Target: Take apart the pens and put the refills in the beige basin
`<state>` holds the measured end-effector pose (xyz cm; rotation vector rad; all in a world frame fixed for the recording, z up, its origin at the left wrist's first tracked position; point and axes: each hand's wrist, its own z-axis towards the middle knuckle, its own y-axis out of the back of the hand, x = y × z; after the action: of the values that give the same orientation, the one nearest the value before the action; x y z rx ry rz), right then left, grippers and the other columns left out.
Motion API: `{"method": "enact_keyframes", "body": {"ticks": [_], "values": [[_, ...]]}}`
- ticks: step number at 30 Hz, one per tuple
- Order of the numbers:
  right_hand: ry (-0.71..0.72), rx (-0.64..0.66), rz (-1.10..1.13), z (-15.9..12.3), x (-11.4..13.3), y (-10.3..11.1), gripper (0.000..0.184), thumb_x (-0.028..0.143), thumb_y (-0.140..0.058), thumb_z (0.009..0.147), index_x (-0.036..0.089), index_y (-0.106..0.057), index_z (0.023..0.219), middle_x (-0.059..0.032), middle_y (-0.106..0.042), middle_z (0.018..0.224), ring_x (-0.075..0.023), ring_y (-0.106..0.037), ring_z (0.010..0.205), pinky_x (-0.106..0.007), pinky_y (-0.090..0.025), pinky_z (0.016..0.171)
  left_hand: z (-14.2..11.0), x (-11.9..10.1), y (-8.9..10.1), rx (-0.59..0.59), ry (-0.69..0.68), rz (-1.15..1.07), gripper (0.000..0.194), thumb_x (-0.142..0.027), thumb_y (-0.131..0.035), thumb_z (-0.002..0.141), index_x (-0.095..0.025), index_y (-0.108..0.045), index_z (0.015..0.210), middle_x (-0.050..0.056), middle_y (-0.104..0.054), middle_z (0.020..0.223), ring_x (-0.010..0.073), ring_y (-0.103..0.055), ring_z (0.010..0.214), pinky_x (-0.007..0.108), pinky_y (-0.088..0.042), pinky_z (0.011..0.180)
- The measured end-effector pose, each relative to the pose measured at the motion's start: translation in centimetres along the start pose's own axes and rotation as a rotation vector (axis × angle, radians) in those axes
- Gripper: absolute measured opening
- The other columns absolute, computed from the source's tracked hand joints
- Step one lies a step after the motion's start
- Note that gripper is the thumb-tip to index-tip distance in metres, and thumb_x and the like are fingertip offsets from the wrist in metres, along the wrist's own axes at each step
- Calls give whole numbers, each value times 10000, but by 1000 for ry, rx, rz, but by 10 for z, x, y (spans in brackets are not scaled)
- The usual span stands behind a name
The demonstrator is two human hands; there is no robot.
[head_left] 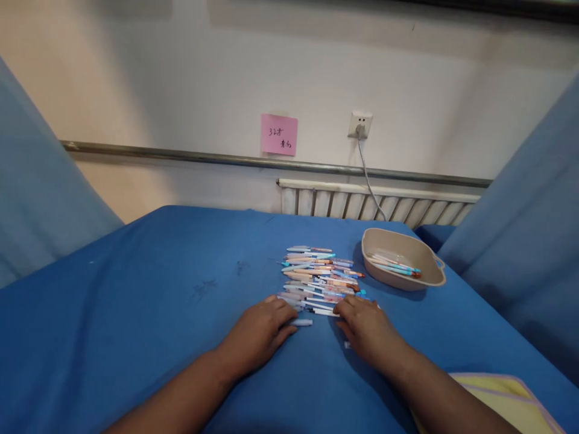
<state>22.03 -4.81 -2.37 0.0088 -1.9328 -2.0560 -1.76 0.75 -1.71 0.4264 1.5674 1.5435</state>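
Observation:
Rows of pens point(316, 271) lie side by side on a blue cloth, mostly pointing left and right, in white, grey, peach and light blue. At the near left end of the rows, my left hand point(260, 331) is closed, thumb and fingers around a pale pen cap point(302, 322) that sticks out to the right. My right hand point(368, 328) is at the near right end, fingers curled down by the end of a white pen point(323, 312). What its fingers hold is hidden. A small clear piece point(347, 345) shows beneath that hand.
A beige plastic basket point(402, 283) holding several pens stands behind my right hand. A yellow cloth-like item point(502, 398) lies at the near right. Beyond the blue-covered table point(136, 289) are a radiator point(325, 202), a metal rail and a plugged socket. Blue curtains hang on both sides.

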Motion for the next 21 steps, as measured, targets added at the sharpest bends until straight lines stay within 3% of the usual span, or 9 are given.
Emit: {"method": "enact_keyframes", "body": {"ticks": [8, 21], "values": [[-15, 39, -47, 2, -4, -6, 173, 135, -500, 867, 195, -646, 938, -88, -633, 965, -229, -575, 940, -303, -377, 749, 4, -3, -1, 53, 19, 60, 134, -261, -517, 903, -225, -633, 958, 40, -606, 922, 216, -516, 904, 314, -395, 793], [15, 126, -145, 4, -1, 0, 192, 41, -477, 822, 135, -599, 937, -118, -643, 959, -238, -573, 861, -328, -319, 717, 0, 1, -2, 16, 81, -28, 149, -270, -468, 925, -201, -600, 928, 39, -603, 931, 207, -521, 890, 300, -395, 775]]}}
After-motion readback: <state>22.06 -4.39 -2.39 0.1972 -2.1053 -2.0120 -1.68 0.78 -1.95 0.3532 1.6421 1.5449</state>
